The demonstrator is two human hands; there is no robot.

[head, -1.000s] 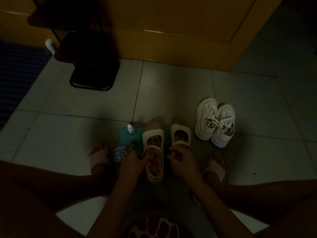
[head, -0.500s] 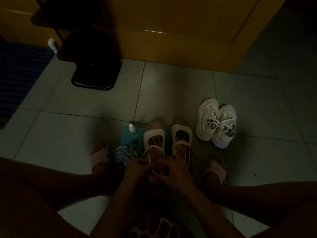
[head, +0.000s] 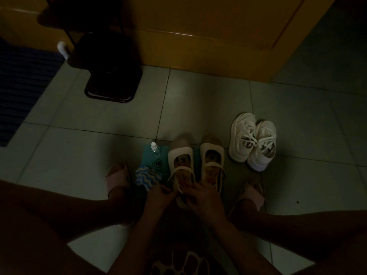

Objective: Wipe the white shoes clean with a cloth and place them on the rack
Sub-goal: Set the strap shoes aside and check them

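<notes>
The right hand (head: 202,195) has crossed from the other shoe (head: 212,161) to join the left hand (head: 158,195); both curl their fingers round the heel of the strap shoe (head: 180,165) on the floor tiles (head: 119,120), striped cloth (head: 147,176) just left of it, white sneakers (head: 252,141) further right

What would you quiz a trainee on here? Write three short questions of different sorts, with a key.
1. True or false: the sneakers stand on the mat.
2. The cloth lies: A) beside the strap shoes, B) on the sneakers, C) on the bottle.
3. How many unworn shoes stand on the floor?
Key: 1 false; 2 A; 3 four.
</notes>
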